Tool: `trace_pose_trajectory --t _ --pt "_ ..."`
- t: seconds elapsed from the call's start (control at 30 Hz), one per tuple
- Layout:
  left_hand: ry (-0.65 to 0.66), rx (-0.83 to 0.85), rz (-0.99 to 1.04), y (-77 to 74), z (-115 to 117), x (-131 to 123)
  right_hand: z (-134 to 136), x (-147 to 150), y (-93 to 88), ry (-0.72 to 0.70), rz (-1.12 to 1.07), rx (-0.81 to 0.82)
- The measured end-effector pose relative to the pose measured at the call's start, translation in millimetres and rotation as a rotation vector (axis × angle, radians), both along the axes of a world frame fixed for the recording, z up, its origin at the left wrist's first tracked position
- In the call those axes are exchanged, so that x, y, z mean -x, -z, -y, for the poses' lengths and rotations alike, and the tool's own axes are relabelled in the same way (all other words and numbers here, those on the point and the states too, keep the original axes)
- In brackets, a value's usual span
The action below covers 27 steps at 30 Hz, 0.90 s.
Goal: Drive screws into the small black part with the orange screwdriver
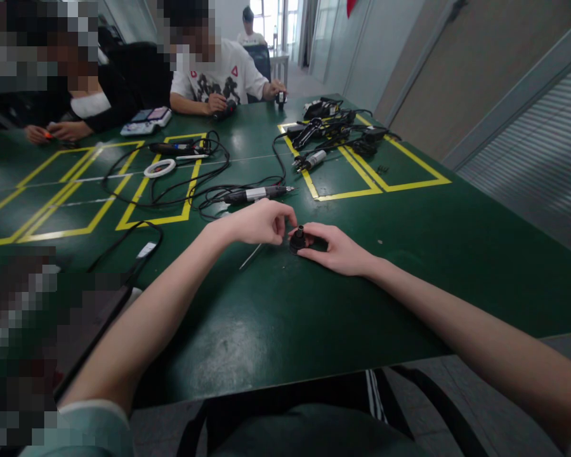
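A small black round part (298,240) stands on the green table (285,317) in front of me. My right hand (335,249) curls round its right side and holds it. My left hand (264,221) is closed in a pinch just left of and above the part, fingertips at its top; whatever is in the pinch is too small to see. A thin metal rod (250,256) lies on the table under my left hand.
A black and silver electric screwdriver (257,193) with tangled cables lies just beyond my hands. Yellow tape boxes mark the table. More tools and chargers (330,133) are at the far right. Two people sit at the far side, a third farther back.
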<state>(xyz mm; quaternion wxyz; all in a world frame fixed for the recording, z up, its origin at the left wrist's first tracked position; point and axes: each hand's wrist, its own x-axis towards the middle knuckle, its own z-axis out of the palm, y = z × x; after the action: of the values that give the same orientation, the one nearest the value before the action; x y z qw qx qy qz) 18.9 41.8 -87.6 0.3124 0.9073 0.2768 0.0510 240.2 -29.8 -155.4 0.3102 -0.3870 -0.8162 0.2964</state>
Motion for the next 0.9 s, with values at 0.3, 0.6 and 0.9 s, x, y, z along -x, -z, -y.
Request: trace_pose_trajectory --t 0.3,0.6,0.9 --pt "-0.213 -0.271 -0.176 4.4 -13.8 8.9 2.1 0.4 -0.1 0.038 -0.06 0.072" --pt "-0.204 -0.135 -0.303 9.8 -23.5 16.4 1.2 2.0 1.2 0.023 -0.18 0.09" --pt "-0.256 -0.214 0.077 4.3 -25.5 16.8 -0.4 3.9 2.1 0.095 -0.232 0.072"
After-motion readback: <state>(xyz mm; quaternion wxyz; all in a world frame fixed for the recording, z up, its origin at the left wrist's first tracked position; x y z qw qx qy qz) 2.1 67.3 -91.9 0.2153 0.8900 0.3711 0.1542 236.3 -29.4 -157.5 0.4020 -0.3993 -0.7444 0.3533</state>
